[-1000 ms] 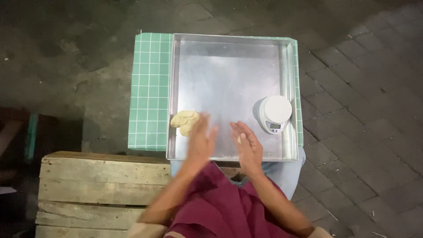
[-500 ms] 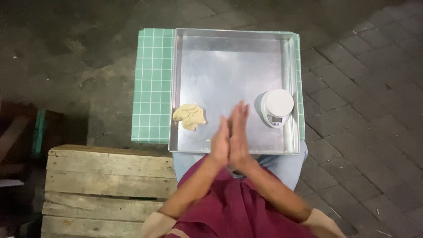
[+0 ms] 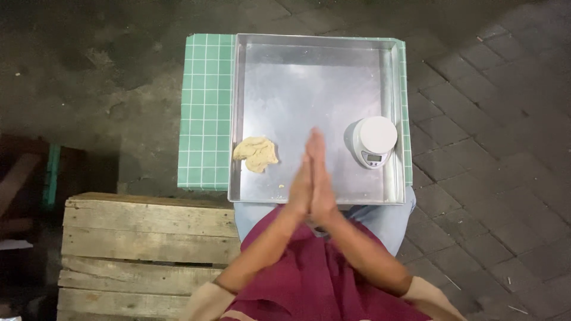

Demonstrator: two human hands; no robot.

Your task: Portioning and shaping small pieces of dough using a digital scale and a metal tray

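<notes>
Head view, left to right. At the near left, a wooden crate (image 3: 148,249) stands on the dark ground. Beyond it a green tiled table (image 3: 205,113) carries a shallow metal tray (image 3: 309,83). A lump of pale dough (image 3: 256,153) lies inside the tray at its near left edge, untouched and irregular in shape; a few crumbs sit just nearer. My left hand (image 3: 302,184) and right hand (image 3: 324,181) are pressed flat together, palm to palm, fingers straight and pointing away from me, over the near middle of the tray. I cannot tell whether a piece of dough lies between the palms; nothing shows at their edges. To the right, a small white scale (image 3: 373,139) rests in the tray with its platform bare. As far as can be judged, the work is at an early stage: nothing shaped lies in the tray, nothing is on the scale, and the lump remains whole.
</notes>
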